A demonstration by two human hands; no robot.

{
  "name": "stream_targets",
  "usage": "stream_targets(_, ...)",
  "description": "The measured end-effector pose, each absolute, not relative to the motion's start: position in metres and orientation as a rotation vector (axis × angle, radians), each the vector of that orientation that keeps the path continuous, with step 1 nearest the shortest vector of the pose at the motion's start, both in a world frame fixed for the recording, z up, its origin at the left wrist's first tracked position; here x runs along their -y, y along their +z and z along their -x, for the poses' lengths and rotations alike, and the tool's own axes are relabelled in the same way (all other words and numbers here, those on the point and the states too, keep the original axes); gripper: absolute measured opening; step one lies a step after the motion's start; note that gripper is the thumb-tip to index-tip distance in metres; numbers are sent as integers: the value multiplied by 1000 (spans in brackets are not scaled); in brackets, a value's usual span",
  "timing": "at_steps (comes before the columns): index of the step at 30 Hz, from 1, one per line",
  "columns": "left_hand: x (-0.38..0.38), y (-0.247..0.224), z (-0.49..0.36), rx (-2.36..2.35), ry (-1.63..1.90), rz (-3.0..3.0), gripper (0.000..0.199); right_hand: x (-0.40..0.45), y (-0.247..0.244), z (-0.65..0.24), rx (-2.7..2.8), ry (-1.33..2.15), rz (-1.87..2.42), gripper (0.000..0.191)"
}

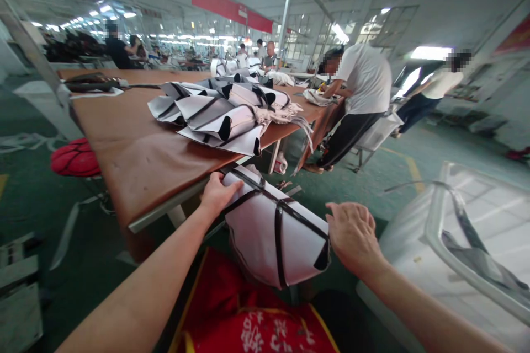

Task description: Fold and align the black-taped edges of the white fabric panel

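A white fabric piece with black trim strips (pixel 269 231) hangs in front of me, below the edge of a long brown table (pixel 136 160). My left hand (pixel 217 194) grips its upper left end near the table edge. At the piece's right corner, my right hand (pixel 354 234) holds it with the fingers curled over. On the table beyond lies a pile of several similar white and black pieces (pixel 219 113).
A red cloth with white lettering (pixel 252 320) lies at my lap. A white sewing machine surface (pixel 467 242) stands at the right. A red stool (pixel 75 157) is left of the table. A person in a white shirt (pixel 360 94) bends over the table's far end; others work farther back.
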State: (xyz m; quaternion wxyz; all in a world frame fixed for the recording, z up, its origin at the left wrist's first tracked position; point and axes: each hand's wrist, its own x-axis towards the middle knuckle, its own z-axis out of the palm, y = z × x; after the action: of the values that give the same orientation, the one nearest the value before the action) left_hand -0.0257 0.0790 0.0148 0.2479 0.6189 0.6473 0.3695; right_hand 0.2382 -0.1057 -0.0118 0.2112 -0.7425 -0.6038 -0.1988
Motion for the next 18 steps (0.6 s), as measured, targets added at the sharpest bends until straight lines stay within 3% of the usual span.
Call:
stream_targets(6, -39, 23, 14, -1710, 968, -1770, 48, 148, -38, -283, 1431, -313, 2025, 35)
stream_targets(12, 24, 9, -20, -1318, 951, -1652, 16, 169, -35, -298, 1208, -123, 2026, 35)
stream_targets(18, 61, 5, -50, -1017, 748, -1329, 21, 197, -67, -331, 1182, 59, 2023, 35)
